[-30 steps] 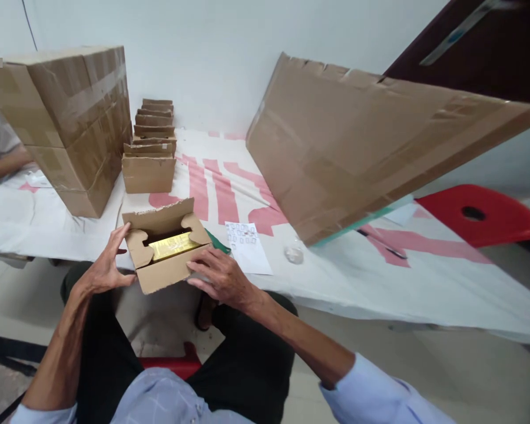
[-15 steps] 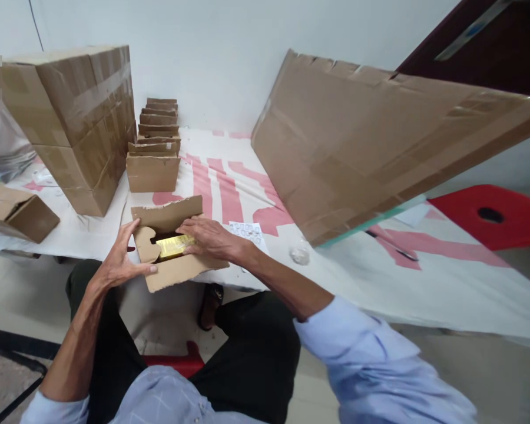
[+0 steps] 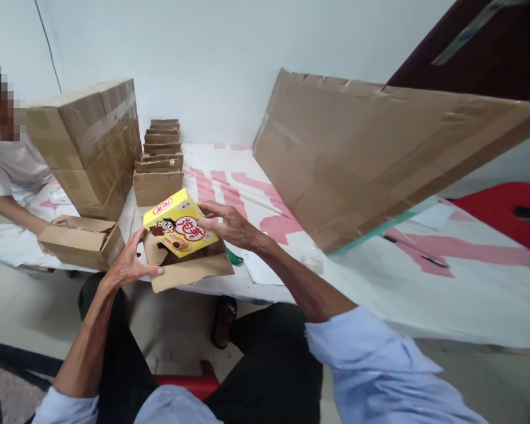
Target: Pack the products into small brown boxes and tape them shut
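Note:
A yellow snack box (image 3: 181, 227) with a cartoon face and red lettering is tilted above an open cardboard carton (image 3: 194, 274). My right hand (image 3: 227, 224) grips the snack box by its right end. At the carton's left side, my left hand (image 3: 128, 262) holds the wall, thumb along the front flap and fingers round the back. The carton sits at the table's front edge with its flaps spread. The snack box hides much of the carton's inside.
Several open cartons (image 3: 158, 187) stand in a row behind. Taped cartons (image 3: 92, 135) are stacked at left, near a closed carton (image 3: 77, 241) touched by another person's hand (image 3: 44, 232). A large cardboard sheet (image 3: 357, 153) leans at right. Paper (image 3: 265, 271) lies beside my right forearm.
My right hand has lifted the yellow snack box up out of the carton and tilted it. The other person and the closed carton at left have come nearer the stack.

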Tool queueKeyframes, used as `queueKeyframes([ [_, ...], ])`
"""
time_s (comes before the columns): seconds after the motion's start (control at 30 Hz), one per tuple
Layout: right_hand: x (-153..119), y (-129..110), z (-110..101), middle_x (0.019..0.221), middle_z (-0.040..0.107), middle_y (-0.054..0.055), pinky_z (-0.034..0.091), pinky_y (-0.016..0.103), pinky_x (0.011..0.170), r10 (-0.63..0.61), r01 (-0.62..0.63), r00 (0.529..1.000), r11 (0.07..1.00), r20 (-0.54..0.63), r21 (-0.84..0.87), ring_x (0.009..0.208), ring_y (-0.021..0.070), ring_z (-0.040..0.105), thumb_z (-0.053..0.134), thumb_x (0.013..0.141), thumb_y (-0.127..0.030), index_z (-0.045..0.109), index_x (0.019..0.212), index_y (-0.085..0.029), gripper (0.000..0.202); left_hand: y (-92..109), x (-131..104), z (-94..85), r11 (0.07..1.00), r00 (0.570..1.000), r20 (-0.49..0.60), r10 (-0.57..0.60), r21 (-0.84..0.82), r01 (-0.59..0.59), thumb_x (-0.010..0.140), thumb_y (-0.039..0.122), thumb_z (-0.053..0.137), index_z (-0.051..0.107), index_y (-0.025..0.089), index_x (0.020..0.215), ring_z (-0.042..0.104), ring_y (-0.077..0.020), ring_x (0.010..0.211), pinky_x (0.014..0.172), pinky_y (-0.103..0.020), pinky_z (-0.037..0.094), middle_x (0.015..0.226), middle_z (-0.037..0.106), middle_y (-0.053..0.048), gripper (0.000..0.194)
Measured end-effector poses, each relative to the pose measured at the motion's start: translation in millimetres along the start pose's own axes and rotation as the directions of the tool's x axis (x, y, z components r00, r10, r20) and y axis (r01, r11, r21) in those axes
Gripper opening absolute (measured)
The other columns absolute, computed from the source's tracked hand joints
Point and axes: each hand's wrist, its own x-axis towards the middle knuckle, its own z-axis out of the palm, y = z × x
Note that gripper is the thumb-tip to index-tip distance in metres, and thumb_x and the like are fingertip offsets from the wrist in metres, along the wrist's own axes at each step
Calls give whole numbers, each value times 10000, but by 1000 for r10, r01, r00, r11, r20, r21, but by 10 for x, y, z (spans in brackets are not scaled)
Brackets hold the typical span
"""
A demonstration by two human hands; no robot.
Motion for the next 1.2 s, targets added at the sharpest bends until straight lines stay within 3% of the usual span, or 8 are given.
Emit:
queueKeyframes([
  [0.2, 208, -163, -104, 1292, 764, 94, 630, 368, 889, 10, -10, 1000, 985, 1, 175, 1090, 258, 734, 721, 947, -570, 748, 1341, -197, 543, 337, 151, -189, 995, 978, -184, 97, -10, -100, 709, 551, 913, 414, 287, 1629, 538, -401, 1456, 995, -491, 590, 1656, 453, -185, 1079],
  [0.33, 342, -207, -102, 1240, 786, 87, 650, 378, 861, 37, -44, 999, 968, 36, 246, 1035, 266, 753, 752, 915, -609, 774, 1287, -189, 561, 621, 252, -190, 981, 988, -118, 100, -155, -118, 768, 506, 886, 577, 239, 1491, 683, -336, 1263, 962, -421, 600, 1402, 698, -129, 830],
  [0.4, 386, -173, -104, 1213, 787, 93, 651, 392, 881, 51, -41, 998, 962, -30, 270, 1038, 266, 751, 763, 899, -644, 765, 1277, -181, 598, 707, 285, -158, 962, 986, -144, 77, -250, -112, 772, 496, 887, 653, 214, 1367, 726, -303, 1153, 956, -398, 598, 1278, 757, -99, 699],
  [0.5, 436, -60, -83, 1283, 762, 99, 644, 402, 939, 62, 6, 977, 947, -202, 320, 1160, 279, 720, 753, 872, -724, 720, 1319, -210, 682, 759, 359, -140, 918, 946, -323, 29, -366, -153, 752, 530, 896, 658, 194, 1279, 749, -268, 1027, 875, -370, 604, 1177, 782, -90, 669],
  [0.63, 552, 147, 67, 1360, 740, 100, 661, 400, 903, 86, 14, 971, 911, -223, 413, 1207, 289, 708, 714, 873, -761, 635, 1421, -255, 750, 735, 589, -176, 901, 895, -446, -31, -401, -169, 741, 613, 874, 641, 195, 1206, 754, -263, 995, 786, -345, 589, 1152, 779, -110, 667],
  [0.77, 733, 359, 254, 1208, 794, 108, 657, 411, 906, 185, -67, 947, 913, -262, 403, 1092, 281, 744, 703, 910, -681, 685, 1338, -194, 649, 600, 889, -189, 928, 912, -383, -144, -372, -10, 671, 691, 875, 631, 198, 1156, 740, -274, 1036, 747, -325, 557, 1164, 770, -129, 733],
  [0.93, 833, 552, 363, 1065, 821, 102, 663, 349, 769, 481, -346, 848, 819, -221, 457, 916, 230, 756, 675, 987, -546, 711, 1288, -142, 505, 351, 1100, -114, 925, 922, -312, -230, -365, 107, 573, 753, 887, 648, 177, 1062, 733, -267, 914, 656, -314, 521, 1076, 775, -143, 794],
  [1.2, 763, 689, 462, 1046, 827, 121, 656, 328, 652, 550, -410, 815, 769, -181, 490, 842, 238, 767, 622, 1042, -494, 721, 1304, -124, 465, 141, 1137, 29, 916, 931, -262, -253, -373, 144, 534, 757, 903, 702, 164, 976, 720, -269, 884, 728, -345, 548, 1029, 794, -134, 766],
])
